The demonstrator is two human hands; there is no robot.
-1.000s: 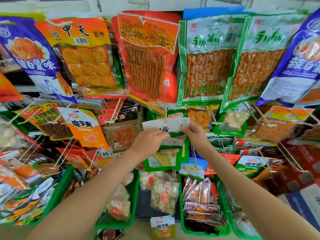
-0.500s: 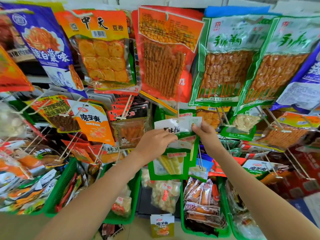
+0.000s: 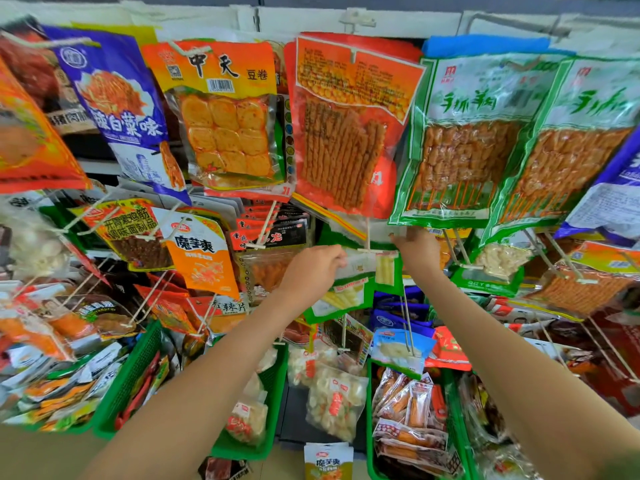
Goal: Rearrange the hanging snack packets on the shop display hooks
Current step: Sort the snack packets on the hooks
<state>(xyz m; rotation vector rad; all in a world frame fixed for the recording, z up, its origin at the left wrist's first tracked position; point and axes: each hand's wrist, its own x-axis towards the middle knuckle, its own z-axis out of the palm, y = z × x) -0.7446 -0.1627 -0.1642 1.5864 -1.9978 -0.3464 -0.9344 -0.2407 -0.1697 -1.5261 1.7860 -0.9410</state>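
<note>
The right hand point(image 3: 415, 252) is rising off the packet's white top toward the hook point(image 3: 369, 250); its grip cannot be made out; the left hand point(image 3: 311, 271) is pinching the green packet point(image 3: 343, 296), glossy and limp, mid-display under the red bag point(image 3: 346, 140); rehanging seems under way, and the next move is calling for lining its hole up with the hook tip.

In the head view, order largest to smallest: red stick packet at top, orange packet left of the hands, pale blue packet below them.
red stick packet
orange packet
pale blue packet
Nearness differs; real sizes are unsure.
</note>
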